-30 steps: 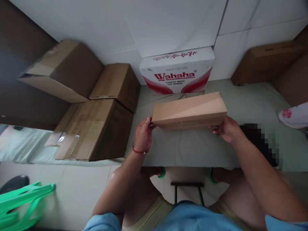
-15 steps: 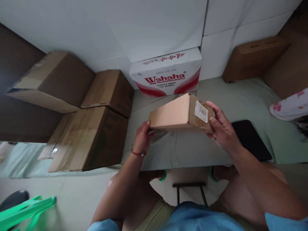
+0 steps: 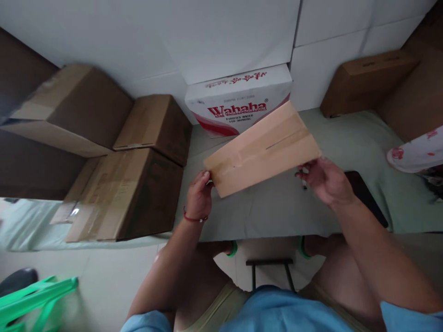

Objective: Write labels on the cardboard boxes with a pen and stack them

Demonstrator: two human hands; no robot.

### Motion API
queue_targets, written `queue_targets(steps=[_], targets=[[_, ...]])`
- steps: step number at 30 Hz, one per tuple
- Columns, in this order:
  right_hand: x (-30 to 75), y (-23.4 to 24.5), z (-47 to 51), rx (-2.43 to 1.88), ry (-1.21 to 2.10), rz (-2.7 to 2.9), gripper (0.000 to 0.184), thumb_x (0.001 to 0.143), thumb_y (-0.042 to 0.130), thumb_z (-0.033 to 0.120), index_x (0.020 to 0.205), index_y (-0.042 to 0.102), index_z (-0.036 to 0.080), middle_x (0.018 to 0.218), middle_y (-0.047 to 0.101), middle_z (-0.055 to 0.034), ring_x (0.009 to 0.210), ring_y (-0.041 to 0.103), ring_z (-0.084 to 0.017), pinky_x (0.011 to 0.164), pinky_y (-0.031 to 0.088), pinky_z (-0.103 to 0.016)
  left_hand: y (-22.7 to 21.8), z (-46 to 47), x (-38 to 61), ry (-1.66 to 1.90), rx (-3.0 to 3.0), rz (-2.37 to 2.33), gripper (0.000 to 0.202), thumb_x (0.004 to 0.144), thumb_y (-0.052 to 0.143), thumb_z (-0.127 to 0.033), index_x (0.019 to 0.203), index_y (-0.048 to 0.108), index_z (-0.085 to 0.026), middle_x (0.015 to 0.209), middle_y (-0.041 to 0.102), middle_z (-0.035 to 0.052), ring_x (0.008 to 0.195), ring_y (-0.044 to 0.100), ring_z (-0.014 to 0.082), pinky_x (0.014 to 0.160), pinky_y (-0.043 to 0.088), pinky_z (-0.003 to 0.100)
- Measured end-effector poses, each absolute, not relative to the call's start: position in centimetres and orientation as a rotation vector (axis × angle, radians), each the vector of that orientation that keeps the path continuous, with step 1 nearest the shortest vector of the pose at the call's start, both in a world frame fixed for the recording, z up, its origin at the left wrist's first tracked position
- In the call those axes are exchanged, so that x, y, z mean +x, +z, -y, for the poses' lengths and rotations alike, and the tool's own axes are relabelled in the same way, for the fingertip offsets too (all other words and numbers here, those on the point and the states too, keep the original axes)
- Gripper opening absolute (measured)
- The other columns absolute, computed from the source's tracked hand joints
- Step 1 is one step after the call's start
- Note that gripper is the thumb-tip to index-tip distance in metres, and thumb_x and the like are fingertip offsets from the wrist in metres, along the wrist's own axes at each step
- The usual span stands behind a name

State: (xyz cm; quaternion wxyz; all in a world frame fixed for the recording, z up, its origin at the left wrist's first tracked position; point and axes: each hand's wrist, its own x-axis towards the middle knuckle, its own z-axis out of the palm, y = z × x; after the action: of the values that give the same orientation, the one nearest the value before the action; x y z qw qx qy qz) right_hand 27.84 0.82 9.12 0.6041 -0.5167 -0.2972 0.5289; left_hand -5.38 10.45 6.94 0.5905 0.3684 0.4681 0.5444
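Between my hands a small brown cardboard box is held tilted above the cloth-covered table, its taped broad face toward me and its right end higher. My left hand, with a red cord bracelet at the wrist, pinches the lower left corner. At the lower right corner, my right hand grips the box with thumb and fingers, some of them hidden behind it. A small black-and-white item shows just under the right fingers; its kind is unclear. Behind the box stands a white and red Wahaha water carton.
Several cardboard boxes are stacked at the left. A black flat object lies right of my right hand. Another brown box leans at the back right, near a white floral-patterned object. A green plastic stool stands on the floor.
The box has been turned in my hands: its labelled end no longer shows, and the taped face is now toward me. Its right end has risen, partly covering the Wahaha carton.
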Motion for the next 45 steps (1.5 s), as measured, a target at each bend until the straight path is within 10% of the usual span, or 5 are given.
queue_targets(steps=[10, 18, 27, 34, 45], targets=[[26.4, 6.7, -1.9, -1.292, 1.301, 0.631, 0.035, 0.079, 0.082, 0.051, 0.087, 0.060, 0.025, 0.119, 0.070, -0.0052, 0.115, 0.068, -0.022, 0.103, 0.061, -0.043, 6.4, -9.8, -5.5, 0.862, 0.855, -0.995, 0.047, 0.083, 0.080, -0.065, 0.100, 0.078, -0.021, 0.131, 0.073, 0.0125, 0.128, 0.068, 0.0315, 0.092, 0.061, 0.041], [30.2, 5.9, -6.9, -1.588, 0.705, 0.751, 0.042, 0.080, 0.077, 0.058, 0.103, 0.060, 0.028, 0.113, 0.066, -0.0050, 0.084, 0.063, -0.016, 0.062, 0.058, -0.028, 4.2, -11.2, -5.5, 0.861, 0.802, -1.139, 0.048, 0.091, 0.072, -0.065, 0.103, 0.077, -0.019, 0.128, 0.074, 0.0161, 0.119, 0.072, 0.0279, 0.086, 0.059, 0.035], [29.6, 9.8, -13.3, -1.859, 0.898, 0.888, 0.057, 0.082, 0.075, 0.077, 0.076, 0.062, 0.021, 0.062, 0.052, -0.0007, 0.048, 0.049, -0.011, 0.040, 0.027, -0.023, 3.5, -11.3, -5.1, 0.881, 0.821, -1.111, 0.061, 0.084, 0.071, -0.077, 0.103, 0.077, -0.019, 0.121, 0.077, 0.0164, 0.118, 0.072, 0.0305, 0.099, 0.056, 0.042], [27.3, 9.1, -4.8, -1.450, 1.014, 0.956, 0.050, 0.073, 0.083, 0.046, 0.117, 0.069, 0.028, 0.108, 0.072, -0.0032, 0.065, 0.056, -0.010, 0.052, 0.042, -0.025, 5.9, -11.1, -6.2, 1.295, 0.763, -1.123, 0.058, 0.083, 0.070, -0.079, 0.096, 0.070, -0.023, 0.116, 0.075, 0.0098, 0.113, 0.070, 0.0279, 0.078, 0.055, 0.033], [27.3, 5.6, -0.8, -1.394, 1.013, 0.892, 0.043, 0.092, 0.062, 0.059, 0.129, 0.065, 0.036, 0.143, 0.068, -0.0042, 0.136, 0.062, -0.028, 0.106, 0.056, -0.046, 6.6, -9.8, -4.6, 1.301, 0.992, -0.970, 0.055, 0.071, 0.093, -0.040, 0.119, 0.068, -0.032, 0.142, 0.066, 0.0056, 0.142, 0.056, 0.0276, 0.116, 0.047, 0.040]])
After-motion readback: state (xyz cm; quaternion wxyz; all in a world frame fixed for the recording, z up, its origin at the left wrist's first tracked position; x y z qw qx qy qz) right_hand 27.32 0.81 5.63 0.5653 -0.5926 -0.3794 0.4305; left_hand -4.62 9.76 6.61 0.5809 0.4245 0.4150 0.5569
